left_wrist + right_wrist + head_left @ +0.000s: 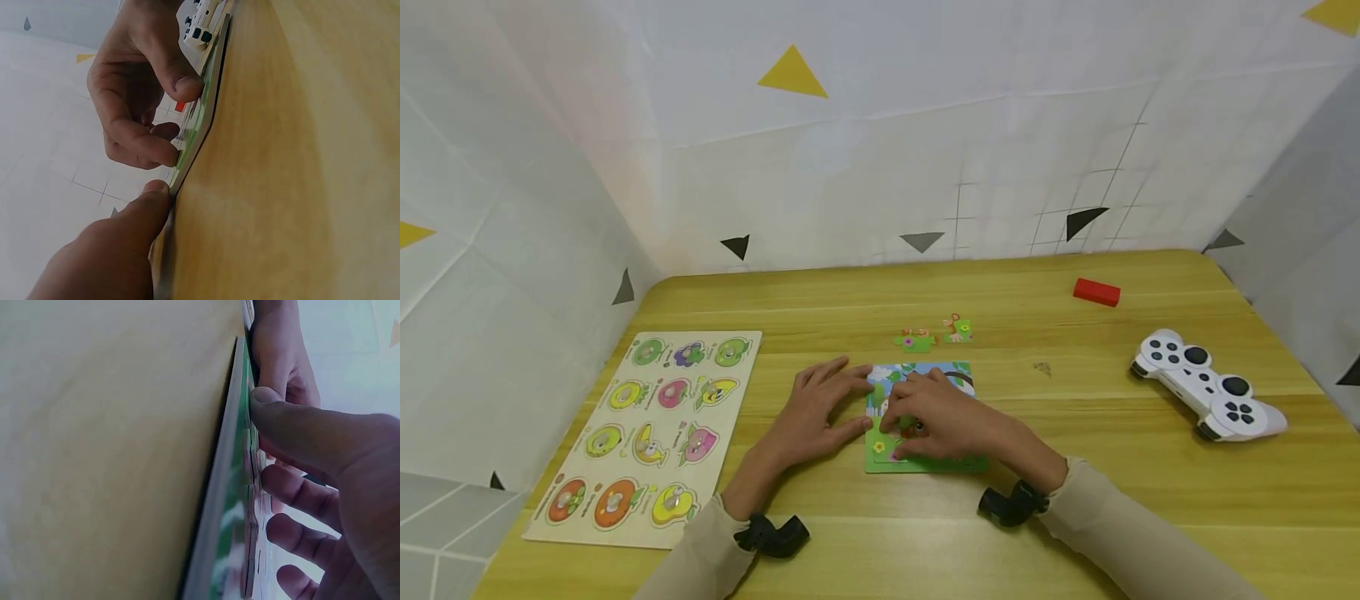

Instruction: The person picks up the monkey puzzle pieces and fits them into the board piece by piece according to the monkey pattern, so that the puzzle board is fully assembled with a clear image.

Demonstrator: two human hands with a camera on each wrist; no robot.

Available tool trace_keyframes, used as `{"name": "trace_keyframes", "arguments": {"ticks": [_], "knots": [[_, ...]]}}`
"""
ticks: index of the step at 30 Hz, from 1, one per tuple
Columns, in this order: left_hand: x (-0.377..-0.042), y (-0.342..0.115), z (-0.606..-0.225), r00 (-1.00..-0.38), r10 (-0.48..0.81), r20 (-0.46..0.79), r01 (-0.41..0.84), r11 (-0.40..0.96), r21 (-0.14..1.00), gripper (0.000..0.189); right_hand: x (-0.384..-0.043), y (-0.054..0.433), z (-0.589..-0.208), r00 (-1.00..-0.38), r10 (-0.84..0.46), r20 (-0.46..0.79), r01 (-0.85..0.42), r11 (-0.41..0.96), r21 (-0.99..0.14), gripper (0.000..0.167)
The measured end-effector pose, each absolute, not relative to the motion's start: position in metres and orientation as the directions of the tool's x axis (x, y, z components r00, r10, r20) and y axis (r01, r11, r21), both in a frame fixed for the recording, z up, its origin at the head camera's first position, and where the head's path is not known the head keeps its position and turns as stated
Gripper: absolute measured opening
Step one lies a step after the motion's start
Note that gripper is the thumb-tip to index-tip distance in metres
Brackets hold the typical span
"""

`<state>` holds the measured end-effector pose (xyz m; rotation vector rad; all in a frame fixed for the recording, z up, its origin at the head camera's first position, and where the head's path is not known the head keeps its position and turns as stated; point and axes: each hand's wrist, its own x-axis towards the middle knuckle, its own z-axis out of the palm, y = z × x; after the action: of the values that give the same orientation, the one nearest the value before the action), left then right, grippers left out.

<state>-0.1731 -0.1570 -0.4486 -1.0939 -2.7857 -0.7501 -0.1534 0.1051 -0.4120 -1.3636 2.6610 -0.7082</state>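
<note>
A small jigsaw puzzle board [880, 467] with a green border and a sky-and-meadow picture lies flat at the table's middle. My right hand [942, 417] is over it, covering much of the picture. In the right wrist view, the right thumb [265, 395] touches the board's surface, and the other fingertips are bent close to the pieces, with nothing visible gripped. My left hand [820, 412] rests at the board's left edge, its thumb [156, 186] against the rim. Beyond the board lie two loose puzzle pieces, a wider one [916, 342] and a smaller one [957, 330].
On the left lies a wooden fruit peg puzzle [681, 417]. A white game controller [1210, 387] sits at the right, and a red block [1097, 292] lies near the back edge. White sheeting [880, 183] hangs behind the table.
</note>
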Motion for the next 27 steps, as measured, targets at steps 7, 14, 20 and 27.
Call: {"name": "trace_keyframes", "arguments": {"ticks": [7, 14, 20, 27], "knots": [[-0.1732, -0.1568, -0.4489, -0.737, 0.63, 0.244, 0.667, 0.619, 0.415, 0.043, -0.1519, 0.1047, -0.4095, -0.61, -0.777, 0.156, -0.755, 0.511, -0.41, 0.026], [-0.1725, -0.1569, -0.4486, -0.748, 0.625, 0.223, 0.652, 0.63, 0.422, 0.043, -0.1529, 0.1053, -0.411, -0.606, -0.778, 0.165, -0.76, 0.506, -0.408, 0.025], [-0.1726, -0.1569, -0.449, -0.741, 0.627, 0.242, 0.662, 0.621, 0.42, 0.044, -0.1535, 0.106, -0.4108, -0.606, -0.778, 0.166, -0.757, 0.5, -0.42, 0.023], [-0.1725, -0.1566, -0.4487, -0.742, 0.626, 0.239, 0.66, 0.62, 0.424, 0.047, -0.1584, 0.1096, -0.4115, -0.602, -0.778, 0.177, -0.748, 0.474, -0.464, 0.023]]}}
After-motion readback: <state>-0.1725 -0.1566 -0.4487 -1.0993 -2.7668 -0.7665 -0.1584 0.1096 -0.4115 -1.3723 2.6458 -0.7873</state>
